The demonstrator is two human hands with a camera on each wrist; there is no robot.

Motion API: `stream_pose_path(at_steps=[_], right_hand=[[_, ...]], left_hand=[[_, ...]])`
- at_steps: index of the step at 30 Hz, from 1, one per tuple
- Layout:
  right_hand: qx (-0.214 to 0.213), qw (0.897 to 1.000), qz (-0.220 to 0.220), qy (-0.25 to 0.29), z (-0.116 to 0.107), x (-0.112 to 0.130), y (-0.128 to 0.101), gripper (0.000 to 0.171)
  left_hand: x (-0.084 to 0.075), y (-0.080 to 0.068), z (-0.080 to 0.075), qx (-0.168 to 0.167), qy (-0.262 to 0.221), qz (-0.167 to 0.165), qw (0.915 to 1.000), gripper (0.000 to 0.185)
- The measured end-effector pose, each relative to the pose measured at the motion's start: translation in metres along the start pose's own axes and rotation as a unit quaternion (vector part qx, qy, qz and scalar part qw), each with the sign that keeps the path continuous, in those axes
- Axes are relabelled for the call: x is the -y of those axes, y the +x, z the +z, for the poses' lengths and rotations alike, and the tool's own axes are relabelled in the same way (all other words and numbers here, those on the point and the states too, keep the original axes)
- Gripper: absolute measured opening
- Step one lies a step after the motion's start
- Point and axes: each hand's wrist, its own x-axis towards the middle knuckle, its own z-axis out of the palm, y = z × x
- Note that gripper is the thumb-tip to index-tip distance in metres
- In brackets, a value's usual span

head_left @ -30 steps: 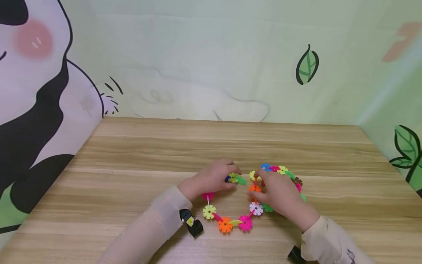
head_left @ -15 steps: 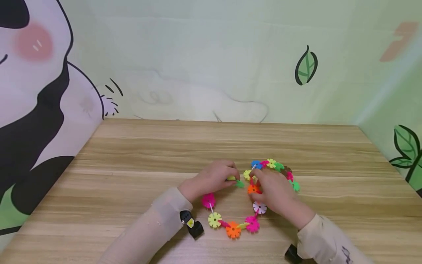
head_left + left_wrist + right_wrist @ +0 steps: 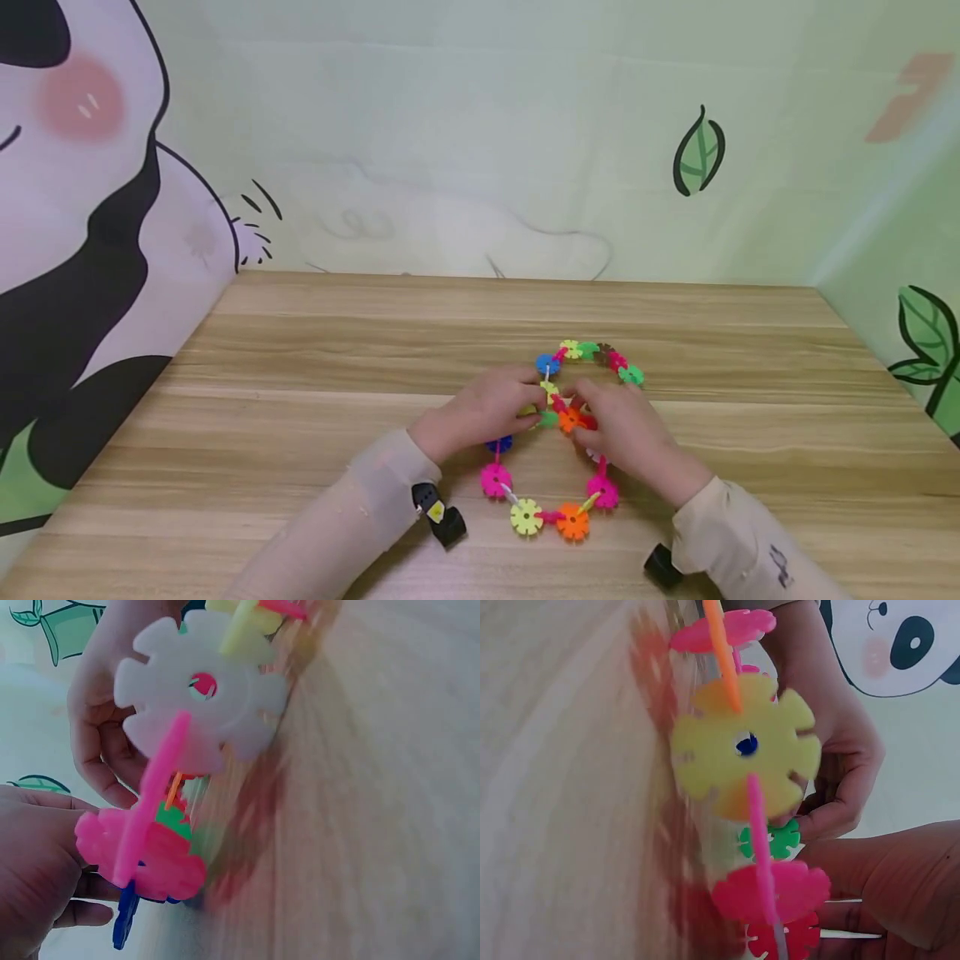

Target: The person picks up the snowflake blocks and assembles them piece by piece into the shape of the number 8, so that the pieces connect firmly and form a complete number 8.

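A chain of notched plastic snowflake discs in many colours lies on the table, bent into two loops. In the head view, the near loop runs past a yellow disc [image 3: 527, 517] and an orange disc [image 3: 573, 522]; the far arc runs from a blue disc [image 3: 547, 364] to a green disc [image 3: 632, 375]. My left hand [image 3: 483, 408] pinches a yellow disc beside a green disc [image 3: 549, 419]. Close to its right, my right hand [image 3: 633, 437] grips the chain at another orange disc [image 3: 570, 419]. The green and orange discs appear to meet; whether they are joined I cannot tell.
The wooden table [image 3: 337, 333] ends at a painted wall [image 3: 450, 150] behind. A panda picture [image 3: 97, 208] covers the left side. Black wrist straps with cameras sit at the left cuff [image 3: 416, 458] and right cuff [image 3: 690, 542].
My right hand has moved slightly left, bringing the orange disc up to the green one. The far arc has swung left and away; the near loop has shifted right. My left hand has barely moved.
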Motion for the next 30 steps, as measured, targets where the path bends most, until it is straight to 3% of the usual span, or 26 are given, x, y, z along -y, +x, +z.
stream_pose_path(at_steps=[9, 14, 22, 30], right_hand=[[-0.019, 0.999, -0.030, 0.006, 0.003, -0.006, 0.003, 0.033], [-0.011, 1.000, -0.024, 0.004, 0.007, -0.005, 0.004, 0.040], [-0.009, 1.000, -0.016, 0.016, 0.013, -0.005, 0.005, 0.034], [-0.040, 0.998, -0.047, 0.022, 0.018, -0.006, 0.007, 0.031]], left_hand=[[0.000, 0.000, 0.002, -0.016, 0.006, 0.009, 0.9998, 0.010], [-0.004, 0.001, -0.001, -0.017, 0.012, -0.010, 0.9997, 0.009], [-0.006, 0.001, 0.003, -0.027, -0.008, -0.041, 0.9988, 0.009], [-0.007, -0.001, 0.008, -0.042, -0.021, -0.063, 0.9969, 0.007]])
